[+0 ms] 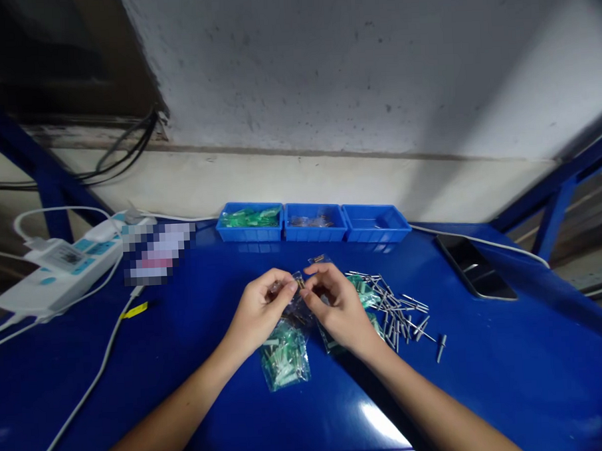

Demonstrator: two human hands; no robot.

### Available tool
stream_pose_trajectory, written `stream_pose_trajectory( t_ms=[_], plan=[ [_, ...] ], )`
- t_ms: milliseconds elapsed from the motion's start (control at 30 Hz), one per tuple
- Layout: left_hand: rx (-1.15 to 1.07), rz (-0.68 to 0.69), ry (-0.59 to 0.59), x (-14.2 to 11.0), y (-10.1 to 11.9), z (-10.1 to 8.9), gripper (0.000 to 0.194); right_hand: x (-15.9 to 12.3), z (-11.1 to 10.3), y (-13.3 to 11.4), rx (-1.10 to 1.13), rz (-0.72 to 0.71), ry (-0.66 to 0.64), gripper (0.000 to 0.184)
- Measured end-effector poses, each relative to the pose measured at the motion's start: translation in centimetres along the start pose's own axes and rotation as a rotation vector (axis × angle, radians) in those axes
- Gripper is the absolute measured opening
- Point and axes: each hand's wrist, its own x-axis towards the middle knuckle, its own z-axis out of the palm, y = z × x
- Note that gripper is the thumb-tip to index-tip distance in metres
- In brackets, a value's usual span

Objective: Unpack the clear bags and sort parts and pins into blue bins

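Observation:
My left hand (265, 308) and my right hand (340, 310) meet over the middle of the blue table, thumbs and fingers pinched on a small clear plastic bag (299, 279). Small brass-coloured pieces show inside it; their exact kind is too small to tell. Another clear bag with brownish contents (299, 312) lies beneath my hands, partly hidden. Below my left wrist is a clear bag of green and pale parts (285, 360). More green bags (364, 290) lie partly behind my right hand, beside a loose heap of grey pop rivets (395, 308).
Three blue bins stand along the wall: one with green bags (251, 218), one with clear bags (311, 222), one with little visible in it (376, 232). A dark phone (475, 268) lies at right. A white power strip (68, 269) and cables occupy the left.

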Motion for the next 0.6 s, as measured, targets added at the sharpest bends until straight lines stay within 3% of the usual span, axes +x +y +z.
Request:
stream_pose_trajectory(
  t_ms=[133, 233, 333, 400, 500, 600],
  plan=[
    [0.041, -0.015, -0.090, 0.2, 0.0, -0.1, 0.018, 0.2, -0.2, 0.3, -0.019, -0.028, 0.106, 0.018],
    [0.055, -0.132, -0.119, 0.4, 0.3, -0.4, 0.029, 0.2, -0.6, 0.2, -0.093, -0.115, 0.156, 0.015],
    [-0.090, -0.331, -0.145, 0.5, 0.5, -0.7, 0.050, -0.1, -0.9, -0.3, -0.257, -0.253, 0.165, 0.012],
    [-0.261, -0.389, -0.181, 0.4, 0.5, -0.8, 0.053, -0.4, -0.8, -0.6, -0.332, -0.331, 0.123, 0.014],
    [-0.381, -0.311, -0.139, 0.4, 0.4, -0.8, 0.033, -0.7, -0.6, -0.8, -0.402, -0.402, 0.066, 0.017],
    [-0.244, -0.153, -0.007, 0.5, 0.3, -0.8, 0.018, -0.5, -0.5, -0.9, -0.449, -0.334, 0.089, 0.015]
  ],
)
